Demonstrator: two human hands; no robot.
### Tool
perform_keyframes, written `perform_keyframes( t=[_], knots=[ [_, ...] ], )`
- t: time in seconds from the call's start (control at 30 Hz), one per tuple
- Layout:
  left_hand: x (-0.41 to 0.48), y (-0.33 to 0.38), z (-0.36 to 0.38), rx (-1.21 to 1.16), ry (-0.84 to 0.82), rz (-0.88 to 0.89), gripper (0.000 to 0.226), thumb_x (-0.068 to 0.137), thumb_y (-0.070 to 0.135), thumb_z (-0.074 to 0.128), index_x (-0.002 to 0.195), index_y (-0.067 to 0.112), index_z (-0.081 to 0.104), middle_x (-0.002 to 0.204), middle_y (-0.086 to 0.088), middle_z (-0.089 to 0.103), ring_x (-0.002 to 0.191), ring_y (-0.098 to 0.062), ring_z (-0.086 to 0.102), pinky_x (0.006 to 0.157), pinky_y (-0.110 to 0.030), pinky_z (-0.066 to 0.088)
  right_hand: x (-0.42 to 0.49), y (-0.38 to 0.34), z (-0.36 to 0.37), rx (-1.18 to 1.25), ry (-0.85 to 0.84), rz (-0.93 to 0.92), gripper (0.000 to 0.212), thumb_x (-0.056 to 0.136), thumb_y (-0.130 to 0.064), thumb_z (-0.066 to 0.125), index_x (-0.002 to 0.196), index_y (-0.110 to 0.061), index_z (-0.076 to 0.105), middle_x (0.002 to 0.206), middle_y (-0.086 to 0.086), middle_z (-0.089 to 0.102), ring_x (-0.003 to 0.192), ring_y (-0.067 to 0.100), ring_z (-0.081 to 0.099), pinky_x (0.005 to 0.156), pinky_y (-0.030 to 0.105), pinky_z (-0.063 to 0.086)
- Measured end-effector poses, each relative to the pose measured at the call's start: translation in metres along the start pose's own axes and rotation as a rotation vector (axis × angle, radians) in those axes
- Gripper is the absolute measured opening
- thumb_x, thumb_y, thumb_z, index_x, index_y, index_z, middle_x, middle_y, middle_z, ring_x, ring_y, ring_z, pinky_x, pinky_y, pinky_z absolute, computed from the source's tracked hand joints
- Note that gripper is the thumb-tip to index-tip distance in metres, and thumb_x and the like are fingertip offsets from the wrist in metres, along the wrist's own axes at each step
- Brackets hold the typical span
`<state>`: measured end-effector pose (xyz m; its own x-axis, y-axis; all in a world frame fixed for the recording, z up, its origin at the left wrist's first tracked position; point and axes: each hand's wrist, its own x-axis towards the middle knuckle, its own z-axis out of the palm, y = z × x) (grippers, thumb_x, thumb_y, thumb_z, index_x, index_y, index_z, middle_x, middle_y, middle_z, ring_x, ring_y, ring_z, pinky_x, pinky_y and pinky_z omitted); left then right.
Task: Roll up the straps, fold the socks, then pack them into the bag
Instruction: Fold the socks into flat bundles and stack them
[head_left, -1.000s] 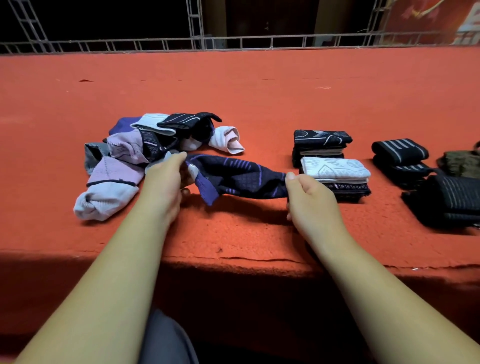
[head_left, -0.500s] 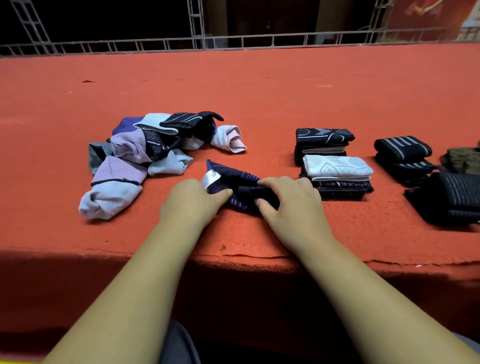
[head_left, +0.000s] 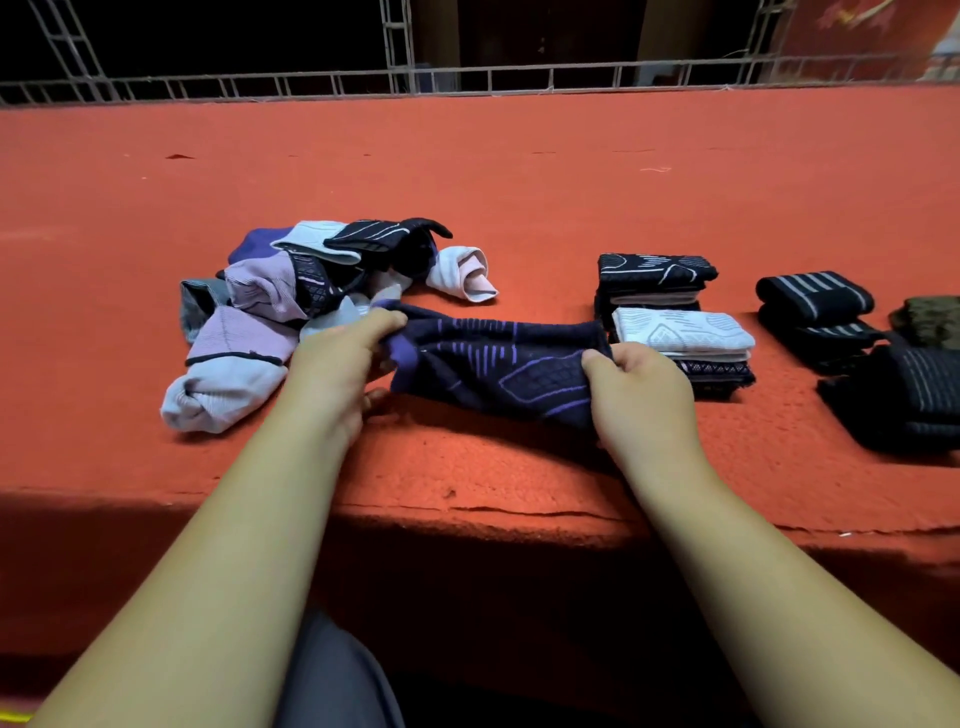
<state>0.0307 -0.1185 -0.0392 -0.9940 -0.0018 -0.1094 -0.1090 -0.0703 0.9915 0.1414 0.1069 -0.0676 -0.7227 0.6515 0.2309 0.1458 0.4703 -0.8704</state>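
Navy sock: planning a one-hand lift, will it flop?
Probably floppy: the navy sock drapes between the left hand and right hand. Likely light, since pinches at its ends carry it. Being flat knit, it should not roll.

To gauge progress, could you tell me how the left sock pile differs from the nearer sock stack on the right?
The pile is loose and tangled; the stack is folded flat and squared. The pile sprawls wide; the stack is compact. The pile is mostly lilac and pale; the stack shows white over dark. Both rest on the red carpet.
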Motion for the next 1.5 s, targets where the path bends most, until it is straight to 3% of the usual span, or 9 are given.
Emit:
perform_keyframes(
  t=[0.17, 0.27, 0.43, 0.7, 0.87, 1.03, 1.27, 1.37, 1.5],
  knots=[
    [0.012, -0.003, 0.0, -0.152, 0.039, -0.008, 0.012, 0.087, 0.029, 0.075, 0.096, 0.021, 0.073, 0.074, 0.004, 0.071, 0.058, -0.013, 0.065, 0.057, -0.025, 0.051, -0.011, -0.006, 0.002, 0.004, -0.084, -0.01, 0.03, 0.098, -0.028, 0.056, 0.075, -0.009, 0.065, 0.072, -0.001, 0.069, 0.075, 0.022, 0.064, 0.07, 0.037, 0.047],
    [0.009, -0.009, 0.004, 0.084, -0.072, 0.092, 0.005, 0.09, 0.026, 0.075, 0.094, 0.022, 0.076, 0.074, 0.009, 0.072, 0.063, -0.009, 0.065, 0.055, -0.019, 0.045, -0.015, -0.002, 0.005, -0.022, -0.131, -0.046, 0.031, 0.095, -0.036, 0.061, 0.079, -0.009, 0.062, 0.068, -0.003, 0.066, 0.07, 0.018, 0.06, 0.067, 0.035, 0.047],
    [0.022, -0.027, -0.004, 0.594, -0.066, 0.246, 0.043, 0.081, 0.023, 0.089, 0.117, 0.019, 0.068, 0.098, 0.002, 0.071, 0.083, -0.013, 0.067, 0.07, -0.028, 0.05, -0.012, 0.001, -0.001, 0.024, -0.143, -0.098, 0.055, 0.096, -0.055, 0.069, 0.07, -0.008, 0.054, 0.06, 0.004, 0.056, 0.056, 0.011, 0.048, 0.059, 0.028, 0.042],
    [0.026, -0.027, -0.002, 0.999, -0.005, 0.452, 0.009, 0.084, 0.037, 0.081, 0.087, 0.032, 0.073, 0.085, 0.012, 0.073, 0.086, -0.013, 0.069, 0.08, -0.034, 0.054, -0.006, -0.001, -0.007, -0.03, -0.11, -0.089, 0.044, 0.094, -0.035, 0.063, 0.066, -0.002, 0.056, 0.058, 0.015, 0.057, 0.053, 0.022, 0.051, 0.062, 0.04, 0.046],
    [0.037, -0.031, 0.0, 0.874, 0.029, 0.481, 0.019, 0.098, 0.035, 0.068, 0.096, 0.022, 0.081, 0.1, 0.0, 0.081, 0.1, -0.019, 0.071, 0.089, -0.035, 0.052, -0.008, -0.01, -0.023, -0.013, -0.138, -0.013, 0.037, 0.087, -0.027, 0.055, 0.054, -0.018, 0.042, 0.054, 0.001, 0.033, 0.052, 0.019, 0.034, 0.056, 0.038, 0.035],
    [0.038, -0.031, 0.004, 0.205, -0.189, 0.277, 0.025, 0.102, 0.031, 0.064, 0.087, 0.017, 0.079, 0.089, -0.006, 0.078, 0.082, -0.02, 0.066, 0.081, -0.039, 0.05, -0.009, -0.006, -0.041, -0.064, -0.267, -0.021, 0.036, 0.084, -0.023, 0.056, 0.054, -0.02, 0.036, 0.052, 0.0, 0.029, 0.051, 0.018, 0.027, 0.056, 0.036, 0.028],
    [0.031, -0.028, 0.006, 0.448, -0.304, 0.317, 0.013, 0.1, 0.031, 0.074, 0.11, 0.024, 0.073, 0.093, 0.005, 0.075, 0.072, 0.0, 0.065, 0.067, -0.024, 0.053, -0.006, 0.005, -0.033, -0.423, -0.178, -0.095, 0.046, 0.081, -0.071, 0.052, 0.074, -0.029, 0.069, 0.072, -0.011, 0.07, 0.08, 0.015, 0.067, 0.077, 0.038, 0.056],
    [0.03, -0.028, -0.004, 0.651, -0.356, 0.293, 0.015, 0.091, 0.028, 0.083, 0.101, 0.022, 0.074, 0.088, 0.005, 0.077, 0.067, 0.0, 0.067, 0.058, -0.019, 0.052, -0.005, 0.009, -0.025, -0.441, -0.213, -0.111, 0.044, 0.083, -0.073, 0.052, 0.085, -0.033, 0.072, 0.088, -0.012, 0.073, 0.092, 0.015, 0.069, 0.087, 0.041, 0.058],
    [0.034, -0.035, -0.012, 0.758, -0.274, 0.296, 0.012, 0.091, 0.028, 0.082, 0.088, 0.019, 0.075, 0.075, 0.004, 0.076, 0.062, -0.012, 0.062, 0.073, -0.037, 0.056, 0.0, 0.01, -0.018, -0.448, -0.278, -0.132, 0.031, 0.09, -0.061, 0.064, 0.098, -0.033, 0.074, 0.101, -0.007, 0.074, 0.102, 0.018, 0.068, 0.093, 0.041, 0.057]
  ],
)
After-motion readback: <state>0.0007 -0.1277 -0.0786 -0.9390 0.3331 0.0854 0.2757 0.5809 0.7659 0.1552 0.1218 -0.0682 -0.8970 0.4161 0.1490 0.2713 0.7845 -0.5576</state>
